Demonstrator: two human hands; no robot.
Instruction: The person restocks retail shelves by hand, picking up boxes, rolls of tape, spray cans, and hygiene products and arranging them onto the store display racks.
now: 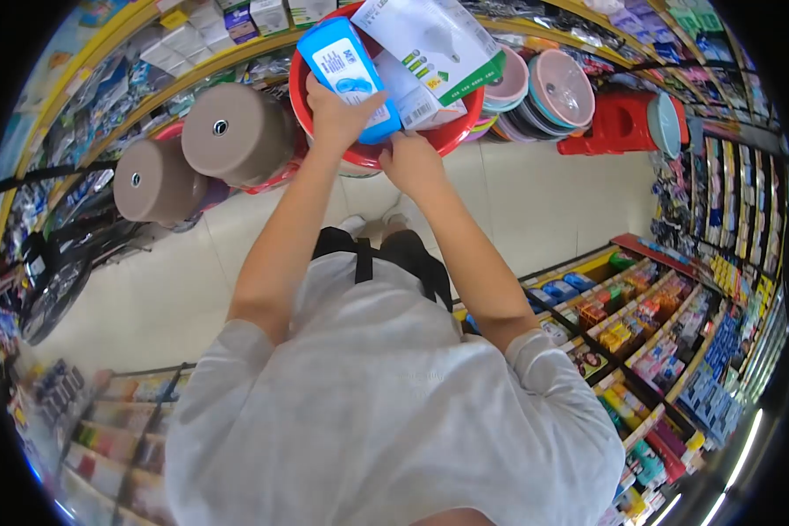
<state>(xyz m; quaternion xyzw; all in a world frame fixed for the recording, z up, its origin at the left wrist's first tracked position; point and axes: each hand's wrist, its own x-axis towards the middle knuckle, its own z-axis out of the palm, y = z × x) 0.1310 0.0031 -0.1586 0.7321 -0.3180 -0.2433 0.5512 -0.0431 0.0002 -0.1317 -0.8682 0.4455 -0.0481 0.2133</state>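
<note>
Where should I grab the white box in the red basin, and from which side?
Probably grip the white box across its narrow sides at the near end by the barcode, coming in from the right, since it lies tilted on the red basin and the left hand with the blue pack blocks the left.

No wording can be made out with certainty anywhere. The blue packet at the far middle carries a white label with dark print, too small and blurred to read. The white box just right of it bears green arrow-shaped marks and lines of print, also unreadable, and the carton beneath it shows a barcode whose digits cannot be told. Packaging on the right-hand shelves is too small to read.
</note>
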